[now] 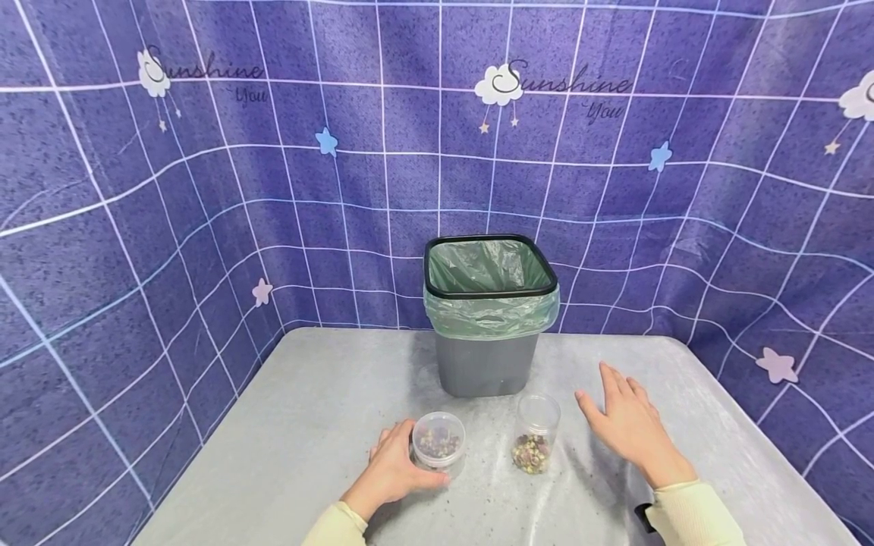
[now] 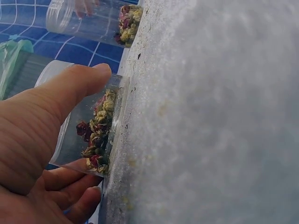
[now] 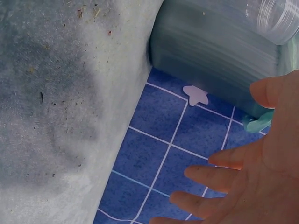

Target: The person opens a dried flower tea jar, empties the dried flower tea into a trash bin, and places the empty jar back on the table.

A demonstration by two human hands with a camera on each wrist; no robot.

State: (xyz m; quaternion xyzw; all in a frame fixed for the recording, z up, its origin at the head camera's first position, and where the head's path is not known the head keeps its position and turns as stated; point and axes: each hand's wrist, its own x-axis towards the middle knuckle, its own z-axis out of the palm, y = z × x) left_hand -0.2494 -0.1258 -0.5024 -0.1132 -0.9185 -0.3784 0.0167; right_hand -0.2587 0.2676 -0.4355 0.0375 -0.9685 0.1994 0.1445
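My left hand [image 1: 396, 466] holds a short clear plastic jar [image 1: 438, 441] on the table, thumb on one side and fingers round the other. Dried flower buds [image 2: 100, 128], yellowish and dark red, lie in the bottom of this jar, and a whitish lid or rim [image 2: 56, 70] tops it. To its right a taller clear jar [image 1: 536, 417] with a threaded neck stands upright, its lower part filled with similar dried buds [image 1: 531, 453]. Right of that jar my right hand [image 1: 628, 425] hovers with spread fingers and touches nothing.
Behind the jars stands a grey trash bin [image 1: 488, 364] with a black rim and a green liner bag [image 1: 492, 315]. Small dark crumbs dot the grey table [image 1: 328, 387]. A blue gridded curtain or sheet [image 1: 369, 174] hangs around the back and sides.
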